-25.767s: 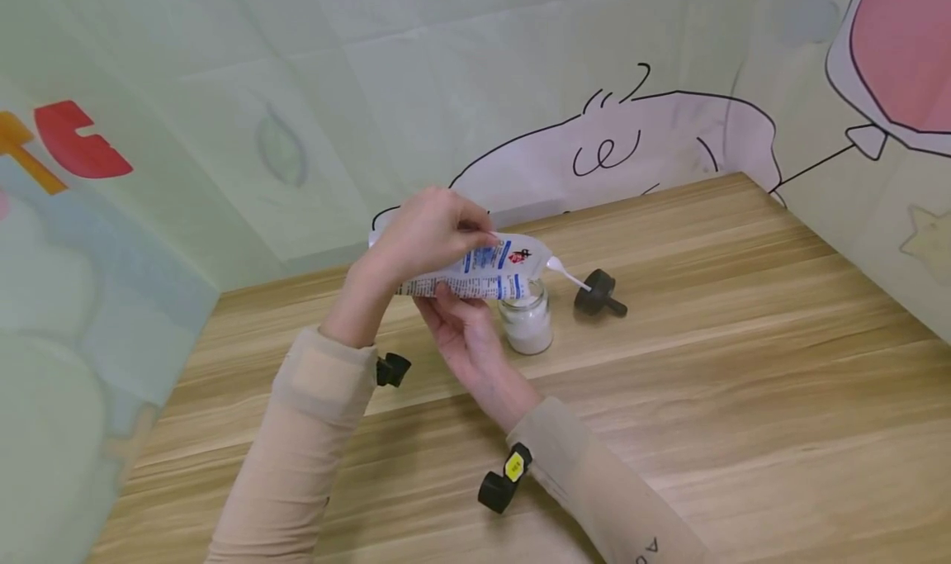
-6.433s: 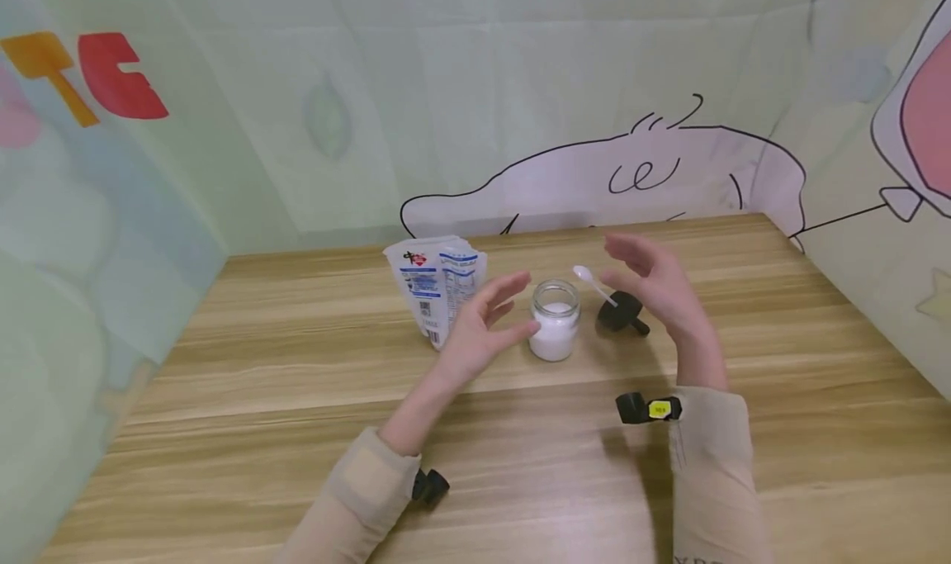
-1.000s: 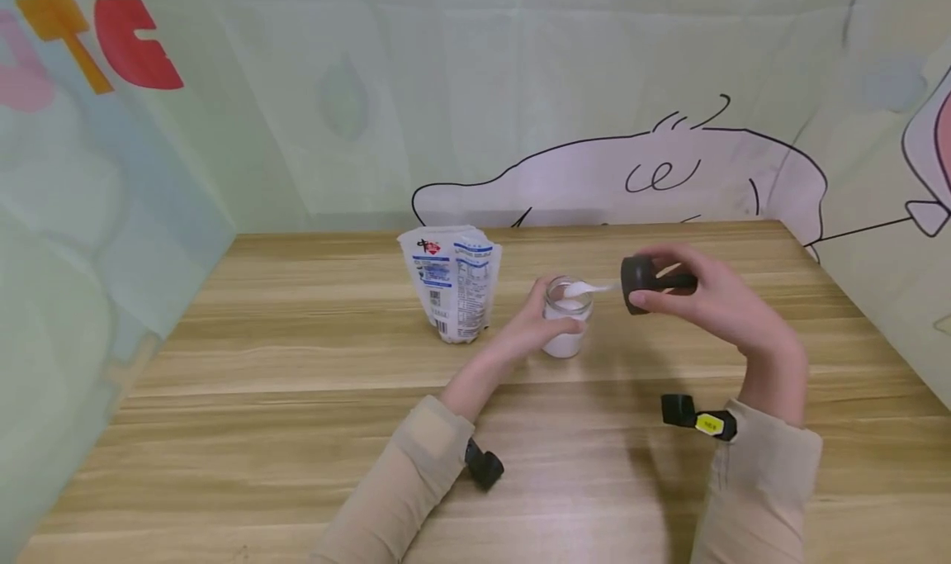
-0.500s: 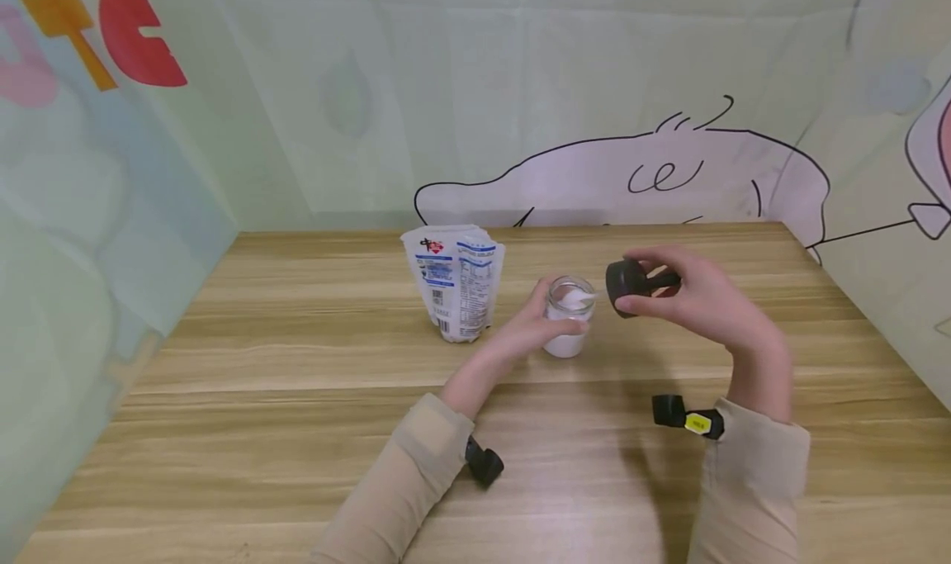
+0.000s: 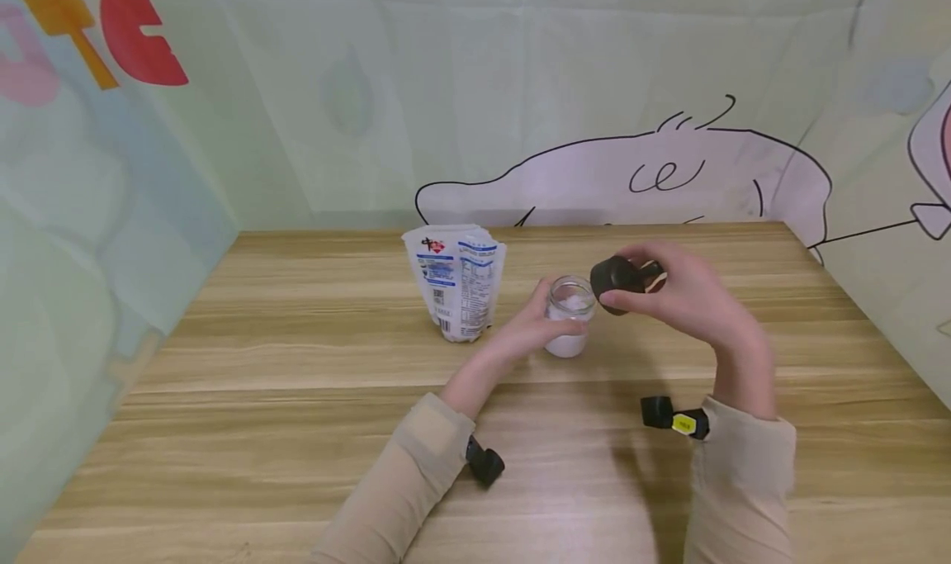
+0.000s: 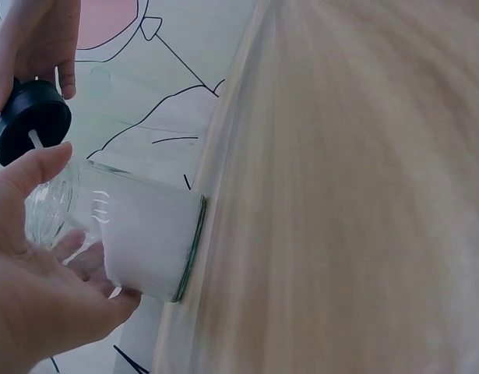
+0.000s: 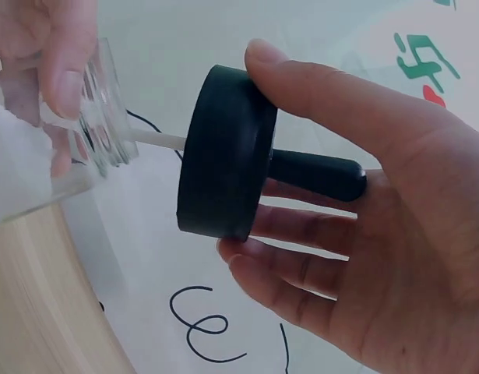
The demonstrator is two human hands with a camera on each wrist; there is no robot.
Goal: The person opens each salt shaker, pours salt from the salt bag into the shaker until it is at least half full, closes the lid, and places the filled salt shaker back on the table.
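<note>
A small glass jar (image 5: 566, 343), partly filled with white granules, stands upright on the table. My left hand (image 5: 529, 324) grips it round the side, thumb near the neck. My right hand (image 5: 687, 296) holds a black lid (image 5: 612, 282) by its rim, tilted, just right of the jar's mouth. In the right wrist view the lid's knob-like handle (image 7: 321, 174) points toward the palm. A thin white spoon stem (image 7: 157, 139) runs from the lid's underside into the jar's mouth. The left wrist view shows the stem at the lid's hollow underside (image 6: 48, 128).
A white printed pouch (image 5: 455, 287) with blue bands stands upright on the wooden table (image 5: 297, 366), left of the jar. Behind the table hangs a pale printed backdrop (image 5: 438, 93) with cartoon drawings.
Over the last second the lid has moved left and tilted toward the jar, its spoon going further inside. Earlier, the pouch was held over the jar, and the lid lay on the table.
</note>
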